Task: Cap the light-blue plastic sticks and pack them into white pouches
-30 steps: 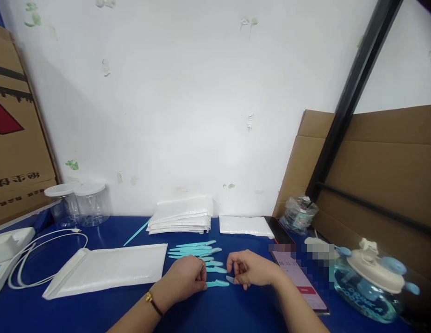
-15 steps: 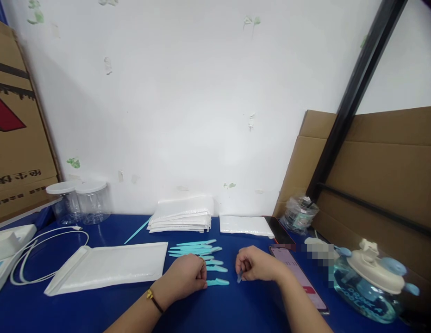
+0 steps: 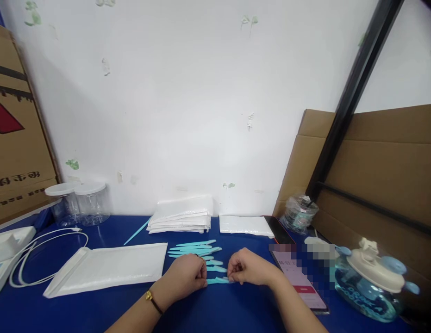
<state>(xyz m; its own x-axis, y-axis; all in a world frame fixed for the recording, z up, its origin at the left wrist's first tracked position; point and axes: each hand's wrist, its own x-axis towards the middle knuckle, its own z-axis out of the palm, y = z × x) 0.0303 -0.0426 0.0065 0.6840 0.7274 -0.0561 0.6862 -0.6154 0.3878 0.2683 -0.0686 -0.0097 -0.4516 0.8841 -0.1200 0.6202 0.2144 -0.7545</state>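
L hand (image 3: 187, 274) pinches turq. tool (image 3: 216, 280), R hand (image 3: 248, 267) clear cap (image 3: 227, 278) at tip

We see bright, even light on the white plaster wall (image 3: 187, 115), soft shadow toward ten o'clock, and wide-angle edge stretching.

The tool (image 3: 215, 280) I grip is turquoise, its cap (image 3: 230, 279) pale and see-through; the loose tools (image 3: 194, 247) toward my twelve o'clock are turquoise too. My tabletop (image 3: 208, 310) is deep blue. At ten, the mailer (image 3: 114, 267) is plain white and the carton (image 3: 24, 148) brown with black print and red patch. At two, the phone screen (image 3: 296, 277) is pinkish with a red band. The wall (image 3: 180, 101) at twelve is white, flecked green.
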